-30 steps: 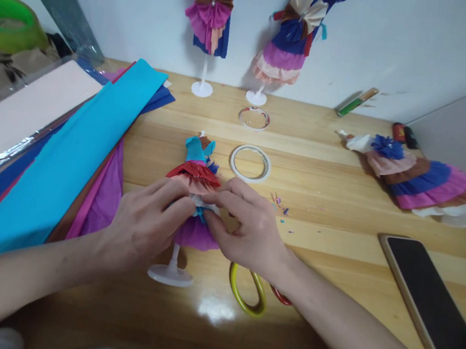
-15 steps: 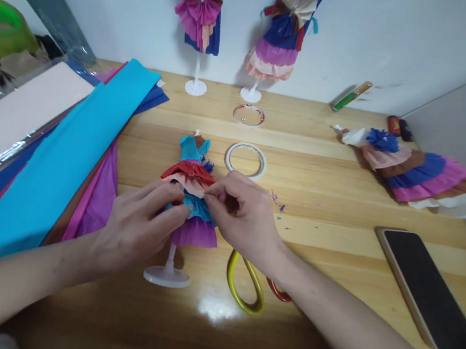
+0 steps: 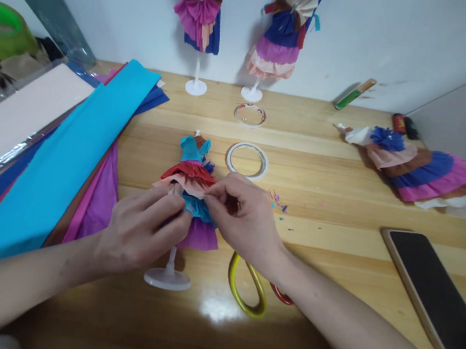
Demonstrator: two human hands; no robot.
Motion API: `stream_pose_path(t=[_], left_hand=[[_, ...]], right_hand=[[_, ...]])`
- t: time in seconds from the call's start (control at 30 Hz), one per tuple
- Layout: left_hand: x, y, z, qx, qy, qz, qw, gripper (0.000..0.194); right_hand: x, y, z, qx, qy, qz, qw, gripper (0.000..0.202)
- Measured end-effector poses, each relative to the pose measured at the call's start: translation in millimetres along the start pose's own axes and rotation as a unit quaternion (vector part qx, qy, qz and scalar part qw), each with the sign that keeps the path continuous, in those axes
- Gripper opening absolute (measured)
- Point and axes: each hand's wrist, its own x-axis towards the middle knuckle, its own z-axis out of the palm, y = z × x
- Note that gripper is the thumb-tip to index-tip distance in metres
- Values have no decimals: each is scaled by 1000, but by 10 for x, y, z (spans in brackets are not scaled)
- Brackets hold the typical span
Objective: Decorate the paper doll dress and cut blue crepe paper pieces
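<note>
A small crepe-paper dress lies on a form with a white round stand, in turquoise, red, pale pink and purple layers. My right hand pinches the right edge of its pale pink ruffle between thumb and forefinger. On the left side of the skirt, my left hand is closed with curled fingers just under that ruffle. What its fingertips grip is hidden. The purple bottom layer shows below both hands. Beside my right wrist lie scissors with a yellow handle loop.
Turquoise crepe paper and other coloured sheets are stacked on the left. Tape rolls and paper scraps lie beyond my hands. Two dressed stands are at the wall. A phone and another paper dress lie right.
My left hand has shifted slightly, its fingers curling more tightly under the pale pink ruffle, whose left end now spreads further out. My right hand keeps its pinch almost in place.
</note>
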Motion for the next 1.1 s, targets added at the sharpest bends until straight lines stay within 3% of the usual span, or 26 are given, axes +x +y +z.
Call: stream_pose_path(t=[0.1,0.23,0.37,0.5,0.7,0.8,0.9,1.1], left_hand=[[33,1,-26,75,7,64,995,9],[4,13,-15,119,11,82,989,10],[0,21,-22,134,14,106,985,10],[26,18,-42,138,6,124,983,9],[41,12,-53,139,7,121,983,11],[56,12,-65,136,-2,128,982,11],[58,13,-64,133,3,129,983,12],[62,16,-55,123,8,124,985,12]], right_hand=[[-2,-11,-4,-2,-8,15,1000,13],[-10,-29,-21,7,-4,3,1000,9],[-18,-23,-49,19,0,-95,995,19],[-17,4,-57,24,-60,-196,979,28],[-19,39,-42,24,-44,-143,988,32],[-27,32,-42,31,-30,-163,986,33],[-35,24,-40,16,-56,-192,980,34],[-40,33,-21,7,-58,-141,988,29]])
